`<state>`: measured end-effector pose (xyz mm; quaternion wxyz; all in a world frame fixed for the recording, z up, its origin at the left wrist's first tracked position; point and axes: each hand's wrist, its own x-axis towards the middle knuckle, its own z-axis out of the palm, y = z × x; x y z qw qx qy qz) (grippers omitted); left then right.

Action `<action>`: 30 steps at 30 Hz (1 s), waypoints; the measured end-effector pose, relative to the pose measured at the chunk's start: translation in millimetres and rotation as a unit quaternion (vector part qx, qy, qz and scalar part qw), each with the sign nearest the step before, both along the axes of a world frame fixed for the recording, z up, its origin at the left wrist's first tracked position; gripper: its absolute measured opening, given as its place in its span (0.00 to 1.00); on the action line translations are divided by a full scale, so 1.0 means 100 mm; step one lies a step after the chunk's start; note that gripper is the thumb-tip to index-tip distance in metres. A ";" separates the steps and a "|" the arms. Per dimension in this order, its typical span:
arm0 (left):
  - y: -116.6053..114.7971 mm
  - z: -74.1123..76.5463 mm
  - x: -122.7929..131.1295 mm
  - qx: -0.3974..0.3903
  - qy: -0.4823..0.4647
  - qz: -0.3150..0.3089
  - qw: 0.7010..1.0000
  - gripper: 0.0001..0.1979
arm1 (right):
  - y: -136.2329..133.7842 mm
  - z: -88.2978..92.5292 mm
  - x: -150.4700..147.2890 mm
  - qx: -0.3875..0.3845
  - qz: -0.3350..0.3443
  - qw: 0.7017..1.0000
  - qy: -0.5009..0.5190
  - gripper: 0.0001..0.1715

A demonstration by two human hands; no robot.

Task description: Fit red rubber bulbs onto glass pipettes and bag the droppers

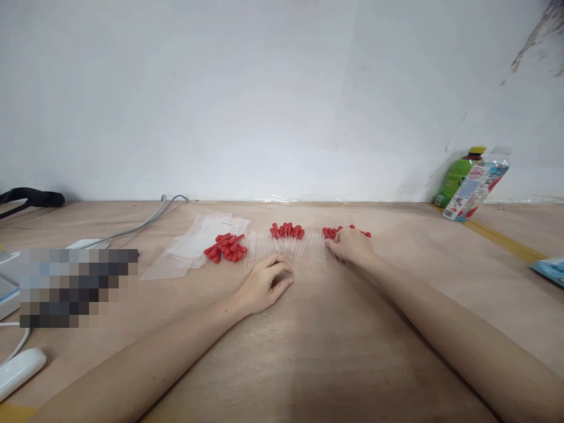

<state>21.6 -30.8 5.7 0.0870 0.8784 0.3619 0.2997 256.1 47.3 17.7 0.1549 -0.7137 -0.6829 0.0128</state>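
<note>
My left hand [267,283] rests on the wooden table with its fingers loosely curved, thumb apart and nothing in it. Just beyond its fingertips lie thin clear tubes [263,244]. My right hand [351,245] reaches down into the right-hand group of red-bulbed droppers [330,232], its fingers drawn together; what they hold is hidden. In the middle, a fan of droppers with red bulbs [286,230] points its clear stems toward me. More clear tubes [317,247] lie side by side between the two groups. Loose red rubber bulbs [225,247] are heaped at the left.
Clear plastic bags [189,247] lie under and left of the loose bulbs. Grey cables [150,220] and a white device [22,370] are at the left. A green bottle [458,179] and a tilted carton [476,188] stand by the wall. A blue packet [549,270] lies far right.
</note>
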 end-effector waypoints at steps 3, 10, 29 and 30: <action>0.00 0.00 0.00 0.000 0.000 -0.001 1.000 0.06 | -0.06 0.04 -0.04 -0.011 0.004 1.000 -0.002 0.18; 0.01 -0.01 -0.01 0.002 0.007 0.003 1.000 0.06 | -0.13 0.13 -0.17 -0.055 0.005 0.998 -0.026 0.14; 0.43 0.35 -0.57 0.137 0.082 0.392 0.906 0.12 | -0.55 -0.18 -0.06 0.208 0.189 0.957 -0.076 0.11; 0.46 0.38 -0.63 0.125 0.091 0.414 0.897 0.13 | -0.57 -0.23 -0.02 0.232 0.215 0.946 -0.064 0.11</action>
